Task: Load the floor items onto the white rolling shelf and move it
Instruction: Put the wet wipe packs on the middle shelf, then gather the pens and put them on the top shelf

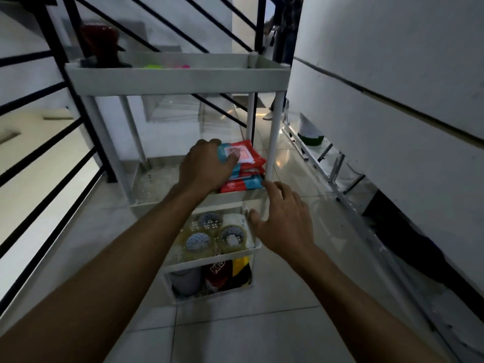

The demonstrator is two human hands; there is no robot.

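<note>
Loading looks nearly done: left hand (207, 166) grips wipe packs (246, 163) at the white rolling shelf's (178, 77) second-tier right corner; right hand (280, 218) hovers slack; moving remains

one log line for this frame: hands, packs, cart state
left hand: grips top of wipe packs on second tier | right hand: open beside white rolling shelf | tape rolls: third tier | phase: loading
</note>
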